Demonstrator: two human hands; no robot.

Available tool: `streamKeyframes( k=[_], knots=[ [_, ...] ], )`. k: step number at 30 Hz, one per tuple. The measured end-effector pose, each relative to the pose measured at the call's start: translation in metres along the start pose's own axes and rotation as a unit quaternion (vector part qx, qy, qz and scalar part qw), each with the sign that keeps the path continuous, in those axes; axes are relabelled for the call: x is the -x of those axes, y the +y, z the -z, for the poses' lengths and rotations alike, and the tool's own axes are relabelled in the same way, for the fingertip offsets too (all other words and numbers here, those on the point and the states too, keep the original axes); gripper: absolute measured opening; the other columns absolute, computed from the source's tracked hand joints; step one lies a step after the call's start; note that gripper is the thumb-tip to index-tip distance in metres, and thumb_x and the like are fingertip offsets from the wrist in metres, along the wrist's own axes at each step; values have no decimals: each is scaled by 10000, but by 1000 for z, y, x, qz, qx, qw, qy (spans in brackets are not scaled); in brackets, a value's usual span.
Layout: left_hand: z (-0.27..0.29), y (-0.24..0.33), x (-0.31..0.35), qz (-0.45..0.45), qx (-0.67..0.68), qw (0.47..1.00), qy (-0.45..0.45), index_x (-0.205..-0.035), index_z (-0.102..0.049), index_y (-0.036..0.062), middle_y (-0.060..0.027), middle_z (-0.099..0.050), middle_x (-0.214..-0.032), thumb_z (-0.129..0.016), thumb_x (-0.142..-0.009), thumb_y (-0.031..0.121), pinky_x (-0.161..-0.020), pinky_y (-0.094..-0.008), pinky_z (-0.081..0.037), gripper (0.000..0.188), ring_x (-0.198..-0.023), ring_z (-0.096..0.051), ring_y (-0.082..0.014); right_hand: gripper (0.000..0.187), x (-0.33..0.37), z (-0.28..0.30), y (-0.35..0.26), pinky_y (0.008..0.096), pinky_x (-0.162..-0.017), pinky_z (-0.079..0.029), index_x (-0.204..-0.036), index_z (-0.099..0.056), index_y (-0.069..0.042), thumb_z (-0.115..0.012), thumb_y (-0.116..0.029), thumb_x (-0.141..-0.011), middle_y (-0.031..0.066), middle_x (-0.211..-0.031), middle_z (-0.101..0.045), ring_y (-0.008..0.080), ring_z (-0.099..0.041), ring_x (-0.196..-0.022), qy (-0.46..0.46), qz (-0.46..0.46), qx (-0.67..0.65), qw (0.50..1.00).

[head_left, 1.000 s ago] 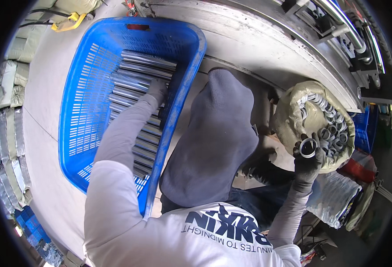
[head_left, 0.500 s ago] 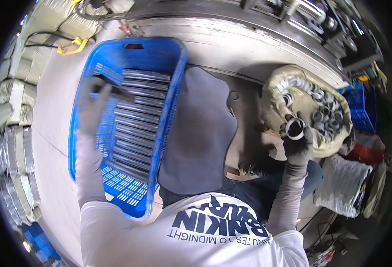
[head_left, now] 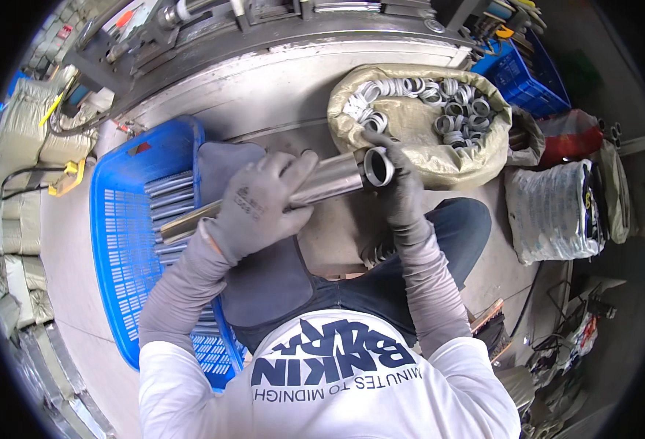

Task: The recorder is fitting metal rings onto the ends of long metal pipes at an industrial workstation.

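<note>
My left hand (head_left: 253,208), in a grey glove, is wrapped round a shiny metal tube (head_left: 330,179) that slants across in front of me. Its near-left end reaches over the blue basket (head_left: 110,256). In my right hand (head_left: 407,194), also gloved, is a ring-shaped collar (head_left: 379,167) with a pale rim and dark inside. The collar is at the tube's right end; whether it is seated on the tube I cannot tell. More metal tubes (head_left: 172,197) lie side by side in the basket. Similar collars (head_left: 454,113) fill parts of a beige sack (head_left: 341,110) with rolled edges.
A dark grey pad (head_left: 267,285) lies between the basket and my legs. Machinery on a bench (head_left: 264,55) runs along the far side. A blue crate (head_left: 524,84) stands at the far right, with a plastic-wrapped bundle (head_left: 549,212) nearer. Wrapped packages (head_left: 22,241) line the left.
My left hand has come out of the basket with a tube and moved right. My right hand has brought its collar left to the tube's end. The view has swung right.
</note>
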State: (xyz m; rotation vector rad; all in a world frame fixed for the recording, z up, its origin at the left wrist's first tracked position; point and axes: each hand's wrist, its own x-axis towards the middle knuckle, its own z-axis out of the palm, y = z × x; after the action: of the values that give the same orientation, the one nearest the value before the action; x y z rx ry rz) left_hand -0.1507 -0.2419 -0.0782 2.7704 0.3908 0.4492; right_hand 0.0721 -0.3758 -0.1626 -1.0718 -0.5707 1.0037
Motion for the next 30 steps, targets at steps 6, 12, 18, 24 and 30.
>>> streamKeyframes(
  k=[6, 12, 18, 24, 30],
  knots=[
    [-33, 9, -7, 26, -34, 996, -73, -1452, -543, 5, -180, -651, -1183, -786, -812, 277, -884, -460, -532, 737, -1024, -666, -356, 538, 2, -9, 17, 363, -919, -524, -1149, -686, 42, -351, -378, -1114, 166, -1098, -711, 292, -691, -1001, 4, 199, 256, 946],
    [-36, 9, -10, 18, -49, 994, -96, -1452, -512, -21, -194, -653, -1183, -804, -804, 267, -889, -460, -530, 767, -1035, -668, -357, 452, -1, -10, 14, 367, -923, -528, -1100, -707, 54, -404, -282, -1086, 182, -1101, -725, 301, -698, -997, 1, 205, 279, 938],
    [-35, 11, -15, 5, -51, 991, -124, -1447, -506, -24, -201, -651, -1185, -812, -794, 233, -911, -456, -523, 766, -1056, -663, -364, 331, 3, -19, 25, 372, -907, -534, -1099, -716, 40, -448, -149, -1052, 190, -1087, -730, 307, -702, -970, 44, 145, 260, 954],
    [-33, 15, -19, -60, -109, 992, -22, -1403, -549, -6, -196, -659, -1229, -802, -818, 214, -903, -433, -537, 674, -1090, -670, -354, 344, -6, -8, 40, 362, -851, -534, -1077, -726, 13, -433, -165, -1054, 184, -1015, -715, 290, -702, -943, 60, 211, 380, 899],
    [-30, 17, 35, 314, 336, 884, 87, -1281, -660, -4, -96, -705, -1151, -768, -951, 226, -923, -388, -549, 416, -1024, -677, -204, 382, -36, 19, 9, 358, -759, -567, -1085, -739, -5, -431, -228, -1053, 163, -980, -745, 261, -728, -843, 162, 19, 255, 953]
  ],
)
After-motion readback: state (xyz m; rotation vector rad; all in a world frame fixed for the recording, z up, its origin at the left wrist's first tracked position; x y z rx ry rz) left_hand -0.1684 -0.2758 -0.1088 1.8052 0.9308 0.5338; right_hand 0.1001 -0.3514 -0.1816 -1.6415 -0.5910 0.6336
